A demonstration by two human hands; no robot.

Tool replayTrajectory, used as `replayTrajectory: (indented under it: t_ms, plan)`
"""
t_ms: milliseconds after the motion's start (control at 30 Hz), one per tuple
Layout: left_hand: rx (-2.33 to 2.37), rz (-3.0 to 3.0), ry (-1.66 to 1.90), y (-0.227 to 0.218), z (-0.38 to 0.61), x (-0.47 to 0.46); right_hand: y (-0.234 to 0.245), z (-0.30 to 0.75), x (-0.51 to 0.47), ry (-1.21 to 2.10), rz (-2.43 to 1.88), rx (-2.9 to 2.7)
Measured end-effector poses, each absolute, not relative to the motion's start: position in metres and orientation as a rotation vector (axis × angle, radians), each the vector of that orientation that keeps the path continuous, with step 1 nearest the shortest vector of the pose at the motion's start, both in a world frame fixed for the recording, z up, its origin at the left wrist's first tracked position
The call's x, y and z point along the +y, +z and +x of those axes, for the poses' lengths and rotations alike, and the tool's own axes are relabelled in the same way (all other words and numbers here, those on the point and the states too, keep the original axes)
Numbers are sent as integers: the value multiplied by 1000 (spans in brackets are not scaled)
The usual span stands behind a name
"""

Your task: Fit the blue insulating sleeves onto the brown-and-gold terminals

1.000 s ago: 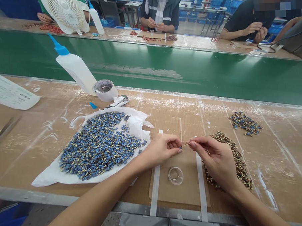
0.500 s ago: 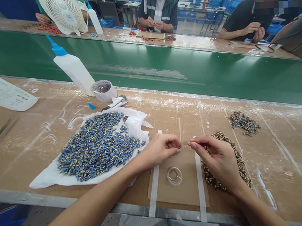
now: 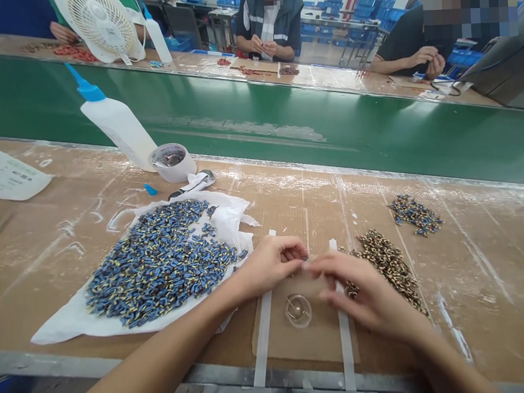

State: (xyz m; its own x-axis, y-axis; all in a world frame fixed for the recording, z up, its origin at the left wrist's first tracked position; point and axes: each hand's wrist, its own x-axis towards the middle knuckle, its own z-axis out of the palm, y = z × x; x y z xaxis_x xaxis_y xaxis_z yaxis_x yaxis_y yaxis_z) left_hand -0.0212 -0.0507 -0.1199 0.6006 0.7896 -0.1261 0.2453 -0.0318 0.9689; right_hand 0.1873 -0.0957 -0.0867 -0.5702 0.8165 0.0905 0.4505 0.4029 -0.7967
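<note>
My left hand (image 3: 276, 262) is closed in a pinch above a taped cardboard pad (image 3: 307, 339); what it pinches is too small to see. My right hand (image 3: 362, 296) reaches in from the right, its fingertips meeting the left hand's, and it is smeared by motion. A small clear round dish (image 3: 298, 311) sits on the pad just below both hands. To the left lies a heap of small blue-and-yellow parts (image 3: 161, 264) on a white sheet (image 3: 63, 330). A pile of brown-and-yellow parts (image 3: 388, 260) lies right of my right hand.
A smaller pile of blue parts (image 3: 414, 214) lies at the far right. A white squeeze bottle with a blue cap (image 3: 115, 124), a tape roll (image 3: 172, 163) and a printed paper (image 3: 9, 178) are at the back left. Behind runs a green conveyor belt (image 3: 285, 120); people work across it beside a white fan (image 3: 102, 24).
My hands have come together and dropped lower over the pad. The thin stick seen in my right fingers earlier no longer shows. The view has shifted slightly.
</note>
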Motion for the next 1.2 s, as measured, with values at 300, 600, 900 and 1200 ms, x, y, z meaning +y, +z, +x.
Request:
replayTrajectory:
  t_ms: [300, 600, 900, 1200]
  plan:
    - [943, 1606, 542, -120, -20, -50, -116, 275, -51, 358, -1849, -2080]
    - [963, 1623, 551, -120, -19, -50, -118, 268, -55, 268, -1857, -2163]
    - [1009, 1625, 621, -122, -17, -54, -99, 236, -69, 1005, -1600, -1490]
    - [1027, 1923, 775, -119, -15, -56, -110, 179, -84, 1344, -1367, -1320]
